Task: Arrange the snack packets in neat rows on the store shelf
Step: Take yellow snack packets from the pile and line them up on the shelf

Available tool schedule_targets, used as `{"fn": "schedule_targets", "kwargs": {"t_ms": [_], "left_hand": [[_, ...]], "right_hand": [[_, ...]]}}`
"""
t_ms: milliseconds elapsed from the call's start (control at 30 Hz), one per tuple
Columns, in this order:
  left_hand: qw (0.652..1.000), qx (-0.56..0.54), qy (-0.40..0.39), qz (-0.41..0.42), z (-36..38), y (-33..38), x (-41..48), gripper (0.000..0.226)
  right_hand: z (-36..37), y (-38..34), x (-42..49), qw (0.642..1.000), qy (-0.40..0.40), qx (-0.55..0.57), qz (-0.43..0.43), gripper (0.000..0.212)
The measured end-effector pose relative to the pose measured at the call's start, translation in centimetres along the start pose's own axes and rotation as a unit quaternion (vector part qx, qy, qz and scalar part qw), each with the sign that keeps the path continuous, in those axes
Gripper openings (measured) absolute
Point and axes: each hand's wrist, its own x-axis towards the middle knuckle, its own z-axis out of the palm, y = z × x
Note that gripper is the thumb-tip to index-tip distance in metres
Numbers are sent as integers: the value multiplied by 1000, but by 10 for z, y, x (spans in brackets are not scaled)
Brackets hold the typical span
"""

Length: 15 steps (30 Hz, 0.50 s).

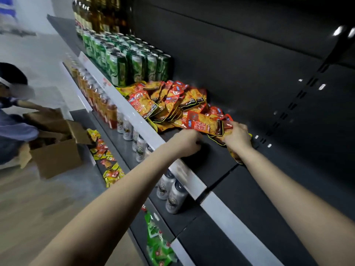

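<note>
Loosely heaped, the red and orange snack packets (pixel 169 100) lie on the dark shelf (pixel 221 169), just beside rows of green cans (pixel 134 66). At the pile's near end the right hand (pixel 237 136) curls its fingers round a few packets, some sticking out under the wrist. The left hand (pixel 189 142) sits knuckles up at the pile's edge with fingers curled under; whether it pinches a packet I cannot tell. On the shelf below stand silver cans (pixel 172 191) and orange bottles (pixel 96 96). Farther left, another person (pixel 13 120) bends over a cardboard box (pixel 57 152).
</note>
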Motion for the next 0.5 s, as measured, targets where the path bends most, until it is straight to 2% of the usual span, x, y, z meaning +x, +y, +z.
{"fn": "schedule_targets", "kwargs": {"t_ms": [67,133,233,267,333,400,500], "left_hand": [[997,26,-65,39,13,8,13,31],[992,41,-96,71,23,18,28,31],[990,37,-106,91,23,27,37,45],[990,29,-106,86,22,27,40,51],[992,13,-94,80,19,22,42,64],[994,-14,-74,77,16,18,42,72],[993,-61,-66,70,12,16,44,80]], "right_hand": [[-1,8,8,997,-7,23,80,53],[-2,14,15,992,10,61,106,51],[-3,24,24,977,53,165,127,48],[-4,28,27,960,67,223,153,46],[-3,34,30,904,76,369,203,41],[-4,30,28,848,76,470,232,48],[-4,26,25,832,72,503,223,62]]}}
